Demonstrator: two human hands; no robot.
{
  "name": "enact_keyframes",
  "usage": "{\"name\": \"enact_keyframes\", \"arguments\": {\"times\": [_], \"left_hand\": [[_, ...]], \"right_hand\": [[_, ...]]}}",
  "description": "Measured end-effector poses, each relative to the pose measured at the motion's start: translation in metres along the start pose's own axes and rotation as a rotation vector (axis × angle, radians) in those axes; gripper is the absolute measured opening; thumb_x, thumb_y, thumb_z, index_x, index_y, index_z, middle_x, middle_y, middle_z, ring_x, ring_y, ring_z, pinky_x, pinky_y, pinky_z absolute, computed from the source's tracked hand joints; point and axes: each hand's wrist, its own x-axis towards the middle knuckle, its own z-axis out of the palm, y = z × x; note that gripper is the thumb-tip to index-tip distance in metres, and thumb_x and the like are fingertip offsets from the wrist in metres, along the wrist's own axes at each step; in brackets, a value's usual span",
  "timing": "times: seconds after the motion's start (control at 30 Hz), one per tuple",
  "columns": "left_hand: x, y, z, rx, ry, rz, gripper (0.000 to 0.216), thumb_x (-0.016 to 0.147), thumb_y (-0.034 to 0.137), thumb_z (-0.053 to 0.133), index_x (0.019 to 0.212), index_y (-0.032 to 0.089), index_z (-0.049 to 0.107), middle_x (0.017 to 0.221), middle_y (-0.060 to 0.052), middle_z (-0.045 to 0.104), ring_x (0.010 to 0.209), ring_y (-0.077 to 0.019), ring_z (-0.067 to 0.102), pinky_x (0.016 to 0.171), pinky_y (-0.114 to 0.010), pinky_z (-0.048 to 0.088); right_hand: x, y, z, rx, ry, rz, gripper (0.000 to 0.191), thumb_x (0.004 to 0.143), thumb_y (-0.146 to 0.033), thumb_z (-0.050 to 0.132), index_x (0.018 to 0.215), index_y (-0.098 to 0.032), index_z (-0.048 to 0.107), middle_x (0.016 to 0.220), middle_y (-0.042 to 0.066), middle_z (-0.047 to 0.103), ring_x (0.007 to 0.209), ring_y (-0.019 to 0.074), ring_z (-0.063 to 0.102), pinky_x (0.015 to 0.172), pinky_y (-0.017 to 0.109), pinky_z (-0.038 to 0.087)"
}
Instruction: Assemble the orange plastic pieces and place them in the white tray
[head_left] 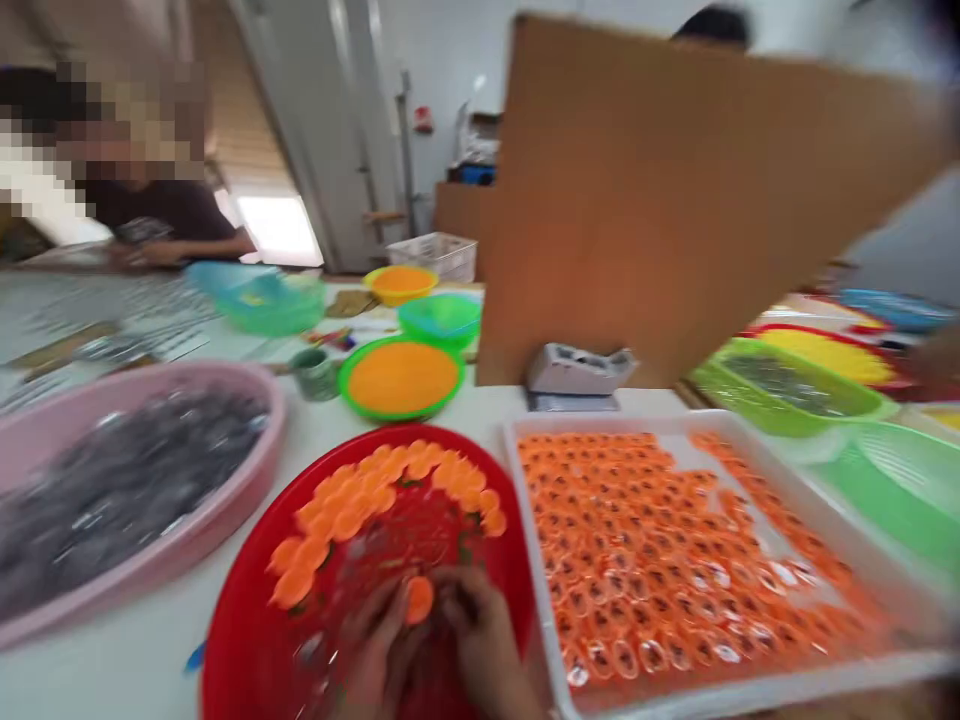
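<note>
Both my hands meet low over a red round tray (247, 640). My left hand (375, 645) and my right hand (480, 640) pinch one small orange disc (418, 598) between their fingertips. More orange discs (390, 480) lie in an arc along the tray's far side. To the right, a white rectangular tray (525, 470) is packed with several rows of orange pieces (637, 540). The picture is blurred by motion.
A pink basin (225, 520) of dark grey parts sits at the left. Green bowls (401, 378) with orange contents stand behind, with a brown board (675, 200) upright beyond a small grey device (574, 372). Green baskets (787, 390) lie right. Another person sits far left.
</note>
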Motion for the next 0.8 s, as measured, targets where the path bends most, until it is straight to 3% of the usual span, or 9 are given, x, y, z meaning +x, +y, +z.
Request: {"name": "enact_keyframes", "arguments": {"times": [0.07, 0.13, 0.23, 0.37, 0.53, 0.8], "left_hand": [[0.01, -0.01, -0.009, -0.27, -0.154, -0.014, 0.026, 0.07, 0.036, 0.08, 0.087, 0.02, 0.07, 0.101, -0.006, 0.069, 0.105, -0.0276, 0.063, 0.084, -0.035, 0.058], [0.017, -0.016, -0.014, -0.411, -0.224, -0.025, 0.026, 0.07, 0.033, 0.081, 0.088, 0.018, 0.07, 0.1, -0.005, 0.069, 0.107, -0.0263, 0.063, 0.089, -0.035, 0.056], [0.02, -0.017, -0.017, -0.476, -0.248, -0.072, 0.023, 0.074, 0.031, 0.078, 0.09, 0.017, 0.071, 0.098, -0.006, 0.07, 0.103, -0.0234, 0.064, 0.091, -0.035, 0.054], [0.021, -0.017, -0.021, -0.492, -0.259, -0.108, 0.028, 0.069, 0.026, 0.082, 0.094, 0.017, 0.071, 0.099, -0.005, 0.07, 0.096, -0.02, 0.065, 0.091, -0.032, 0.054], [0.029, -0.019, -0.026, -0.487, -0.268, -0.122, 0.031, 0.067, 0.024, 0.083, 0.094, 0.018, 0.071, 0.095, -0.005, 0.07, 0.093, -0.019, 0.065, 0.088, -0.031, 0.053], [0.028, -0.012, -0.029, -0.494, -0.293, -0.104, 0.03, 0.067, 0.026, 0.083, 0.093, 0.018, 0.071, 0.084, -0.002, 0.065, 0.081, -0.0154, 0.06, 0.076, -0.027, 0.053]], "right_hand": [[0.004, 0.006, -0.001, 0.097, -0.012, 0.127, 0.017, 0.083, -0.035, 0.063, 0.088, -0.019, 0.069, 0.086, 0.005, 0.067, 0.085, 0.0222, 0.062, 0.078, 0.034, 0.05], [0.009, 0.006, -0.002, 0.173, -0.008, 0.213, 0.019, 0.077, -0.037, 0.069, 0.082, -0.019, 0.067, 0.078, 0.003, 0.065, 0.074, 0.0187, 0.06, 0.068, 0.029, 0.048], [0.011, 0.004, 0.001, 0.217, -0.023, 0.253, 0.024, 0.075, -0.041, 0.072, 0.078, -0.018, 0.063, 0.07, 0.0, 0.06, 0.063, 0.0141, 0.054, 0.059, 0.024, 0.044], [0.008, 0.008, 0.01, 0.157, -0.01, 0.258, 0.023, 0.076, -0.041, 0.069, 0.08, -0.018, 0.064, 0.073, 0.002, 0.062, 0.065, 0.0157, 0.056, 0.06, 0.026, 0.046], [0.004, 0.004, 0.014, -0.062, -0.085, 0.135, 0.022, 0.082, -0.027, 0.062, 0.102, -0.023, 0.067, 0.095, 0.006, 0.066, 0.087, 0.0221, 0.061, 0.073, 0.032, 0.051], [0.005, -0.005, 0.014, -0.337, -0.117, -0.129, 0.008, 0.082, -0.019, 0.064, 0.079, -0.024, 0.07, 0.084, 0.003, 0.067, 0.079, 0.0187, 0.06, 0.07, 0.029, 0.048]]}}
